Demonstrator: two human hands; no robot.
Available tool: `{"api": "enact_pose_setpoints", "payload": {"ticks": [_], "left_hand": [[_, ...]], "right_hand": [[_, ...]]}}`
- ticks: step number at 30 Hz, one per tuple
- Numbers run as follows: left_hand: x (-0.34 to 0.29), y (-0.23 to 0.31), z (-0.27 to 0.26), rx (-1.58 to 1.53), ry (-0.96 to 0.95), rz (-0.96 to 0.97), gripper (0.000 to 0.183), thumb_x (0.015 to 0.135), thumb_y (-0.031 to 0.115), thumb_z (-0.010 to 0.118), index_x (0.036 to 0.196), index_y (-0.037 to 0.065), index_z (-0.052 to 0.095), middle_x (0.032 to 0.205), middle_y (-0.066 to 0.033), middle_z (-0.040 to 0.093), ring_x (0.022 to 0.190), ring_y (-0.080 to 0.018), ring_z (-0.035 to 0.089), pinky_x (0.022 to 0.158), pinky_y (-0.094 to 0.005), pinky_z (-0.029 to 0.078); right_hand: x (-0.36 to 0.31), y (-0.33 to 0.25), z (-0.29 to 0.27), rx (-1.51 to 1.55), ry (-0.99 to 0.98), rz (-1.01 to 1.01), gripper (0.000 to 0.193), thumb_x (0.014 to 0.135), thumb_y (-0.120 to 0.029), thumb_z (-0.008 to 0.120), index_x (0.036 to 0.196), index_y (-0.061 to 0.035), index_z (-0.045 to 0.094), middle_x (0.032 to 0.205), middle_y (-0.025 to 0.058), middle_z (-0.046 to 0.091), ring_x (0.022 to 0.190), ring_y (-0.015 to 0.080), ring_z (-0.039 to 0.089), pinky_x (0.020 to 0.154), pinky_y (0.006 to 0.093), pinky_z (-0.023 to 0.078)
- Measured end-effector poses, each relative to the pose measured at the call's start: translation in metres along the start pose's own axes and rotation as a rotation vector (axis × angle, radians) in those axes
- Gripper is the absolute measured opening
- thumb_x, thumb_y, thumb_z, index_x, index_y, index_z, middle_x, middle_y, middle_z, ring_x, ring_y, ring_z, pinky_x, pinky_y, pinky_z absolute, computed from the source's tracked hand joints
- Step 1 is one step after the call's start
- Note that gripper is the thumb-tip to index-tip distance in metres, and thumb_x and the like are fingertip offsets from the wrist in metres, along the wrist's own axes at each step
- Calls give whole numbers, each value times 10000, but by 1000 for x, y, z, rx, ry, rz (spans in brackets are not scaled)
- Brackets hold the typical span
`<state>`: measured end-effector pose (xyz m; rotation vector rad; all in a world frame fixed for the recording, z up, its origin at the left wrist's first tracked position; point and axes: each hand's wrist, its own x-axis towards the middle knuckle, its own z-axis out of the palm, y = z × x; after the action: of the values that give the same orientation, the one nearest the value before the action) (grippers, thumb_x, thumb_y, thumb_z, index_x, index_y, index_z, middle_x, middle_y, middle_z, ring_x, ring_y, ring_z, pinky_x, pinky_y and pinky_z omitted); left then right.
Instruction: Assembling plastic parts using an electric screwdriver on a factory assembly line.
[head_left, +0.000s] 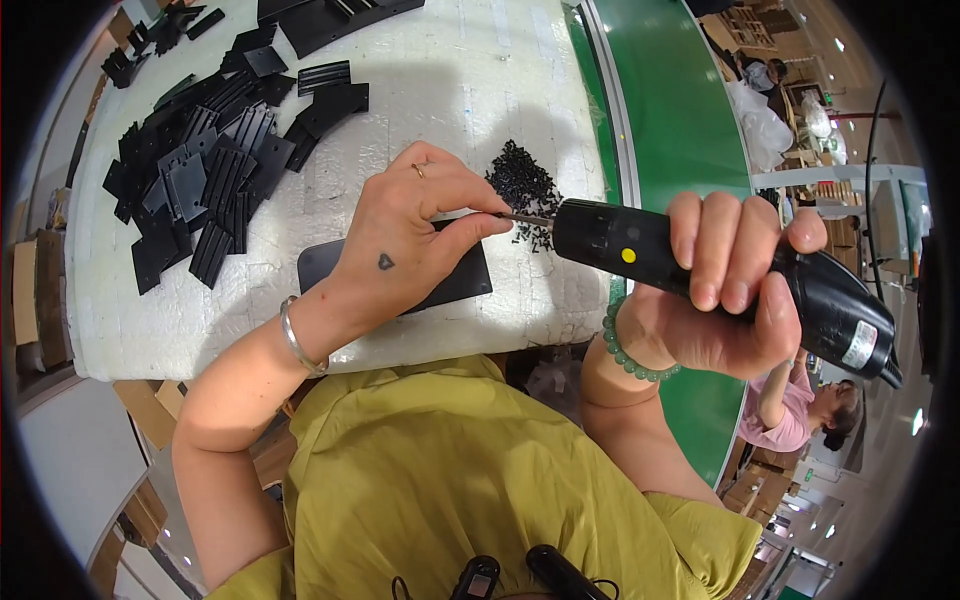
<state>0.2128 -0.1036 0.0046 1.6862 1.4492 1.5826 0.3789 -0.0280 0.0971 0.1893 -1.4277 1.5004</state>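
Note:
My right hand is wrapped round a black electric screwdriver, which lies almost level and has its thin metal bit turned to the left. Thumb and forefinger of my left hand are pinched together at the tip of that bit. Whatever sits between them is too small to make out. Under the left hand lies a flat black panel, partly covered by the hand and wrist. Just behind the bit, a heap of small black screws is spread on the white padded table top.
A large pile of black ribbed plastic pieces covers the left of the table. Longer black parts lie at the far edge. To the right runs a green surface with a metal rail. A person in pink is beyond it.

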Motion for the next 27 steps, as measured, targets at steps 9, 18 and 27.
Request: {"api": "enact_pose_setpoints", "payload": {"ticks": [9, 18, 27], "left_hand": [[-7, -3, -20, -170, -225, 14, 96, 703, 13, 691, 797, 32, 689, 744, -55, 663, 761, -190, 588, 706, -283, 471], [-30, 7, -22, -91, -38, 22, 116, 648, -7, 712, 754, 31, 685, 736, -51, 665, 747, -193, 605, 695, -284, 477], [-47, 14, -38, 72, 2, -143, 361, 697, 53, 691, 1053, 70, 635, 999, -80, 647, 969, -227, 566, 851, -320, 439]], "right_hand": [[-4, -5, 24, -10, -68, 40, 290, 712, -113, 565, 987, -91, 475, 565, -62, 481, 472, 51, 450, 516, 194, 376], [-4, -2, 36, -74, -198, 60, 326, 680, -133, 581, 978, -100, 453, 552, -68, 512, 457, 35, 472, 482, 171, 389], [-14, 22, 44, -57, -214, 116, 302, 767, -121, 531, 1053, -108, 433, 591, -54, 461, 518, 68, 454, 551, 224, 366]]}}
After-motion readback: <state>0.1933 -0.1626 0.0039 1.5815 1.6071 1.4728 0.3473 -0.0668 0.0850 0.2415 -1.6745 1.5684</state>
